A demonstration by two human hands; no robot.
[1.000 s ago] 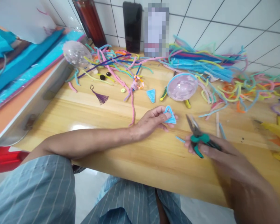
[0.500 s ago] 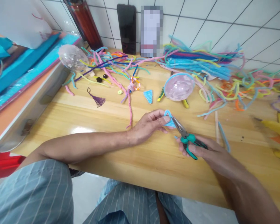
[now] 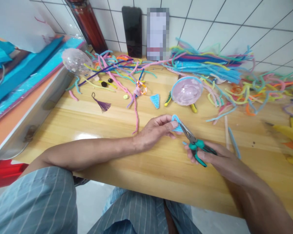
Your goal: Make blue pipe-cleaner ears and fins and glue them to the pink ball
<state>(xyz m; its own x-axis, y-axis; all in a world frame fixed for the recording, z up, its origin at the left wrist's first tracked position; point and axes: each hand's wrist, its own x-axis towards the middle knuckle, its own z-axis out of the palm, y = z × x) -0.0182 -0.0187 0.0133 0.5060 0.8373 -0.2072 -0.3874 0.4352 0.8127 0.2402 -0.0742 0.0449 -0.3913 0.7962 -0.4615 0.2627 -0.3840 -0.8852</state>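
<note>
My left hand (image 3: 155, 129) rests on the wooden table (image 3: 112, 130) and pinches a small light-blue triangle (image 3: 176, 124) wound from pipe cleaner. My right hand (image 3: 217, 159) grips green-handled pliers (image 3: 194, 143), whose jaws touch the right edge of that triangle. A short blue offcut (image 3: 185, 143) lies just under the pliers. A second blue triangle (image 3: 155, 100) lies on the table farther back.
A pink half-sphere (image 3: 187, 91) sits behind the hands, a clear ball (image 3: 76, 61) at back left. Heaps of coloured pipe cleaners (image 3: 210, 68) cover the back and right. A yellow glue gun (image 3: 291, 138) lies at right; a purple tassel (image 3: 103, 104), phone (image 3: 132, 31) and red bottle (image 3: 86, 22) stand behind.
My right hand has brought the pliers leftward from beside the triangle until the jaws meet its edge. In the last half second almost nothing has moved.
</note>
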